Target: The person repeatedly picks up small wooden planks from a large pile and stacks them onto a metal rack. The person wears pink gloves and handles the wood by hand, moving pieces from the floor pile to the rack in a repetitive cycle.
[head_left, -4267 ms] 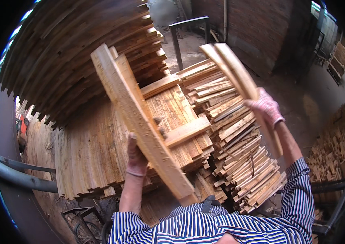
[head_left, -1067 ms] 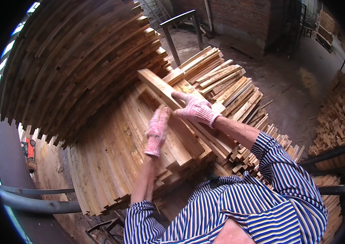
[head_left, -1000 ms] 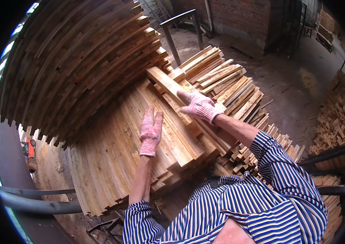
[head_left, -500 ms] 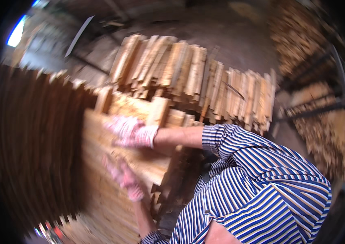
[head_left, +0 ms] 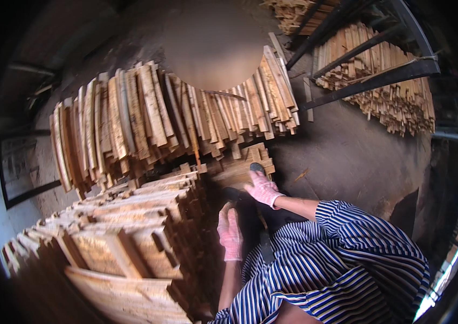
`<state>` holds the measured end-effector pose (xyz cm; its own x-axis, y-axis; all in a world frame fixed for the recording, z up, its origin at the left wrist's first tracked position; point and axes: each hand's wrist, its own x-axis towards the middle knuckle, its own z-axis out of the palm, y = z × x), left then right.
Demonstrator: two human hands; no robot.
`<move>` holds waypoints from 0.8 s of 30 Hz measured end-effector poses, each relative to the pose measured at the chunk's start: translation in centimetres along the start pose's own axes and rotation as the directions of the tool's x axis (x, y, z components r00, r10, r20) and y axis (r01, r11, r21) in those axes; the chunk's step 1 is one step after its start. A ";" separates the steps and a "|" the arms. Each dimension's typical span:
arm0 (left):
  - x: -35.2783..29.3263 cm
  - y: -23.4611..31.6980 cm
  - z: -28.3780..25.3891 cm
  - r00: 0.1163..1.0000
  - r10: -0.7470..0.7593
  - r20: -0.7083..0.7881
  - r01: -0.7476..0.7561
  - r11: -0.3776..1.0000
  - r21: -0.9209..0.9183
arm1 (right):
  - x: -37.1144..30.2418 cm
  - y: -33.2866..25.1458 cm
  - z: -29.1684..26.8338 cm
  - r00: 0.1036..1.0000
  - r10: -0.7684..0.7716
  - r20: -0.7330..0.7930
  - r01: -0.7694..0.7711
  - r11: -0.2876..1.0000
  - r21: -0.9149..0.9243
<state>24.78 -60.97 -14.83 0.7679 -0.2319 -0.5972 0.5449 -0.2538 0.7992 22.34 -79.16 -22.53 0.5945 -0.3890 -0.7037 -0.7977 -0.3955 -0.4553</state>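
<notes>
My left hand (head_left: pixel 230 232), in a pink and white knit glove, hangs in front of my dark trousers. Its fingers are stretched out and hold nothing. Close by, my right hand (head_left: pixel 264 189) wears a matching glove; its fingers reach forward, apart from any board, and nothing shows in them. A dark rounded tip, perhaps of a shoe (head_left: pixel 257 168), shows just past it. Left of my left hand rises a stack of wooden boards (head_left: pixel 131 291). Beyond my right hand, short wood pieces (head_left: pixel 239 171) lie low by the floor.
A long row of leaning wooden slats (head_left: pixel 148 113) stands ahead. At the far right, a black metal frame (head_left: pixel 369 83) holds or borders a heap of wood strips (head_left: pixel 385 92). A wood sliver (head_left: pixel 302 174) lies on the concrete floor (head_left: pixel 342 162). A blurred round patch covers part of the top.
My hands have come off the boards and are now in front of my body. The view has swung right, so the board stack sits lower left and more floor shows.
</notes>
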 end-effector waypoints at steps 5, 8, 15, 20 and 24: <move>8.5 -9.8 2.1 0.943 -0.271 0.195 0.224 0.946 0.233 | 6.1 13.0 -0.7 0.953 0.291 0.079 -0.288 0.956 -0.050; 15.6 -15.6 4.2 0.906 -0.327 0.269 0.201 0.891 0.407 | 11.1 16.0 -3.3 0.856 0.476 0.202 -0.491 0.871 0.029; 38.6 -29.9 12.7 0.926 0.032 0.375 -0.213 0.866 0.452 | 32.0 25.3 -0.1 0.903 0.429 -0.029 -0.424 0.899 0.110; 49.9 -29.3 26.9 0.900 0.151 0.409 -0.331 0.848 0.414 | 44.4 27.9 2.0 0.889 0.405 -0.215 -0.373 0.911 0.175; 51.2 -33.0 34.6 0.997 0.007 -0.079 0.041 0.808 0.588 | 48.4 26.8 4.6 0.826 0.535 -0.176 -0.470 0.827 0.308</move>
<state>34.47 -96.91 -74.20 0.7957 -0.1592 -0.5844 0.2734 -0.7665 0.5811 29.30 -104.72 -71.28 0.0819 -0.6797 -0.7289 -0.9704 0.1124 -0.2139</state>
